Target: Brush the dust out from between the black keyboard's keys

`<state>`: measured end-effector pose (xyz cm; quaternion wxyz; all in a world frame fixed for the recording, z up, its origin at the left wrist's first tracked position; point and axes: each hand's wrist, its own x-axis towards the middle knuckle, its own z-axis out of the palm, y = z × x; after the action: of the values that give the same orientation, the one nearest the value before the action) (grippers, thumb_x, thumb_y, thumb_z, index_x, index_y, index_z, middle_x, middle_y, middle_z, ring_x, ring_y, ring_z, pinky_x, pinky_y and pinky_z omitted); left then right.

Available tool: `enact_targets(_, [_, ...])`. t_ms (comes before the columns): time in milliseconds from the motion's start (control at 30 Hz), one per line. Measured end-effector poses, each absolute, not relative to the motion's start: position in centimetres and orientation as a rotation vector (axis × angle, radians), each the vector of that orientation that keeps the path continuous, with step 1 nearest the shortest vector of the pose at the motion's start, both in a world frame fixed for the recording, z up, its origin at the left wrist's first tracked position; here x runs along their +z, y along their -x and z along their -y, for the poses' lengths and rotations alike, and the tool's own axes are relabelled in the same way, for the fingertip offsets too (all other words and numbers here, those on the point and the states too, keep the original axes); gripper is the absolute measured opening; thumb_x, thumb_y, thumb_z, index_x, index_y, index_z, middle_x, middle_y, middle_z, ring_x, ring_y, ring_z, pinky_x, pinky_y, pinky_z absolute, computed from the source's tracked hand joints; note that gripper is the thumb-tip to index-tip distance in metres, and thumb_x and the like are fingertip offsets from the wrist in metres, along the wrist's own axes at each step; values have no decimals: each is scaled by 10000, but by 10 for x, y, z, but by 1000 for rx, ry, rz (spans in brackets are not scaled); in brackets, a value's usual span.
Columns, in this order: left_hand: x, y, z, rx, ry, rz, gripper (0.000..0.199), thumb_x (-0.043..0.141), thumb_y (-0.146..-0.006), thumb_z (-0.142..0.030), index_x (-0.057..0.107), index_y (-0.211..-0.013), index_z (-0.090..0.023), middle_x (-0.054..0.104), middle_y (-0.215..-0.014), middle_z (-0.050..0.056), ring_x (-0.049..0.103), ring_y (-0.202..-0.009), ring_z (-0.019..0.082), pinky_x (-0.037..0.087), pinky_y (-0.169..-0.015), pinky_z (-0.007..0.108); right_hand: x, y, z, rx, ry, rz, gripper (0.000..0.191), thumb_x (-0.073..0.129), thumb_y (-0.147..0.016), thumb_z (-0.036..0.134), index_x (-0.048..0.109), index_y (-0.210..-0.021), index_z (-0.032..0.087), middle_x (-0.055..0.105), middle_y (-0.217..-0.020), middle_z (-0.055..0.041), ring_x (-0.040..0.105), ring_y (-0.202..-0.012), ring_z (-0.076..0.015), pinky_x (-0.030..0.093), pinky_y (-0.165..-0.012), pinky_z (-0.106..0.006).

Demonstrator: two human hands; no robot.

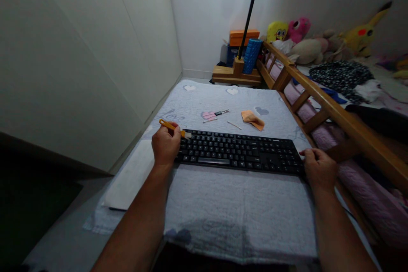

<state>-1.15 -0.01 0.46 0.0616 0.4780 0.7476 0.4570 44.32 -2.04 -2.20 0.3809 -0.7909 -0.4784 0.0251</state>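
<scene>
A black keyboard lies flat on the pale blue quilted cloth. At its left end, my left hand is closed around a small brush with a yellow-orange handle, its pale bristles at the upper left keys. My right hand grips the keyboard's right edge, fingers curled and partly hidden. Beyond the keyboard lie a slim tool with a metal tip on a pink patch, a cotton swab, another thin white stick and a crumpled orange cloth.
A white flat sheet lies at my left, near a pale cupboard. On the right runs a wooden bed rail with plush toys behind it. A lamp stand, orange box and blue roller stand at the far end.
</scene>
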Motion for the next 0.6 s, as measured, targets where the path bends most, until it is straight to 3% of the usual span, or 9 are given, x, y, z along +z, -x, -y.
enact_targets(367, [11, 13, 5, 1358, -1578, -2455, 233, 541, -877, -297, 732, -949, -185, 739, -905, 94, 700, -827, 246, 514, -809, 359, -22, -442, 21, 81, 2011, 1190, 394, 481, -748, 479, 722, -768, 168, 647, -651, -72, 603, -688, -243, 407, -656, -331])
enact_targets(600, [9, 4, 6, 1611, -1419, -2054, 237, 599, -859, -383, 696, -952, -188, 705, -815, 41, 684, -747, 204, 528, -763, 319, -24, -443, 20, 46, 1990, 1213, 352, 481, -761, 450, 714, -755, 185, 630, -631, -45, 583, -660, -229, 409, -656, -336])
